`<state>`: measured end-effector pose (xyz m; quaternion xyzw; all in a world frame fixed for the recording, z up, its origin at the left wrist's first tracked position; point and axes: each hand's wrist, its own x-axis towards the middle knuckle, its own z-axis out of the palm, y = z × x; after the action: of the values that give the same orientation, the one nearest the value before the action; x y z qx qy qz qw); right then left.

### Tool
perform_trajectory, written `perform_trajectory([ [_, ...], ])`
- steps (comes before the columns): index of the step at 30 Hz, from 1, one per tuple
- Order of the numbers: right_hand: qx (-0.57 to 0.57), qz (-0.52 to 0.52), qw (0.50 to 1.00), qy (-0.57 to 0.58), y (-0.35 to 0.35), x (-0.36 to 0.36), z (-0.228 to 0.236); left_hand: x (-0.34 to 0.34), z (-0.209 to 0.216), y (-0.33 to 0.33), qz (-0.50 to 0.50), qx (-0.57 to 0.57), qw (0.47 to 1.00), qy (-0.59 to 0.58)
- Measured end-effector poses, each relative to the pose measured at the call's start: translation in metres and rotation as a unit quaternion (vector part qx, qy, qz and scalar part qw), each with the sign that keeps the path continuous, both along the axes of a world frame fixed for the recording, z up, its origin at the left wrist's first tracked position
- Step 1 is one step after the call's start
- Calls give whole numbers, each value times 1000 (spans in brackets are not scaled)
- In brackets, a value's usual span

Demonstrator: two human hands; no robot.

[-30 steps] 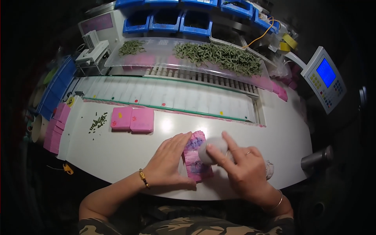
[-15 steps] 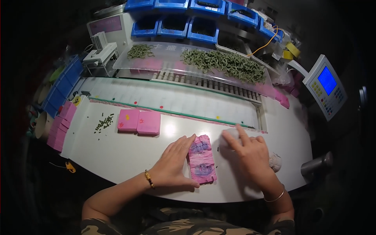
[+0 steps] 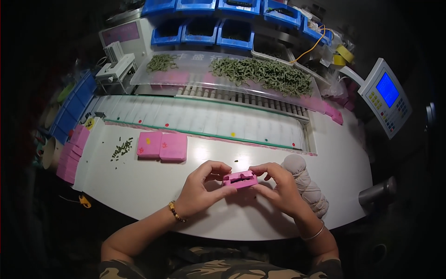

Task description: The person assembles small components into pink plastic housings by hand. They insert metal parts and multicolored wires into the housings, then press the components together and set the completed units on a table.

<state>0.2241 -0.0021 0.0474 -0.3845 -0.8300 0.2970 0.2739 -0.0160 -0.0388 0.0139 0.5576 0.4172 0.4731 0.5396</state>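
Between both hands I hold a pink paper packet [image 3: 240, 179], tilted up so that one end faces me. That end gapes in a slit with something dark inside. My left hand [image 3: 202, 186] grips its left side, thumb below and fingers above. At the right side, my right hand [image 3: 277, 186] pinches it between thumb and fingers. Just beyond the packet lies a small dark green bit [image 3: 236, 161] on the white table [image 3: 153, 188]. A pale cloth-wrapped bundle [image 3: 309, 188] with a rounded top is beside my right hand.
Two pink blocks [image 3: 161, 146] and scattered green bits [image 3: 121, 149] lie at the left. Behind runs a white conveyor [image 3: 200, 118] with coloured dots. Curled green leaves [image 3: 265, 74] sit on a clear sheet beneath blue bins [image 3: 200, 32]. A keypad display [image 3: 386, 97] stands at right.
The packet, flat on the table before, is now tilted up in both hands. My right hand has moved left onto it, uncovering the cloth bundle. The conveyor's dots have shifted.
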Motion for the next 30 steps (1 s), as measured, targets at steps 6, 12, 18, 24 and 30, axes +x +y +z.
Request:
perform_trajectory([
  [6, -49, -4, 997, 62, 0, -6, -4, -1, 1, -3, 18, 16, 999, 33],
  [12, -125, -47, 989, 62, -5, -18, -24, -6, 3, 10, -3, -28, 999, 35],
  [18, -161, -51, 983, 74, -1, -16, -26, -1, -5, 13, 35, -68, 997, -18],
  [24, -334, -96, 892, 288, 5, -26, -16, 9, 2, 10, 158, 280, 909, 267],
  [30, -334, -96, 883, 316, 1, -31, -10, 12, 16, 39, 109, 247, 921, 282],
])
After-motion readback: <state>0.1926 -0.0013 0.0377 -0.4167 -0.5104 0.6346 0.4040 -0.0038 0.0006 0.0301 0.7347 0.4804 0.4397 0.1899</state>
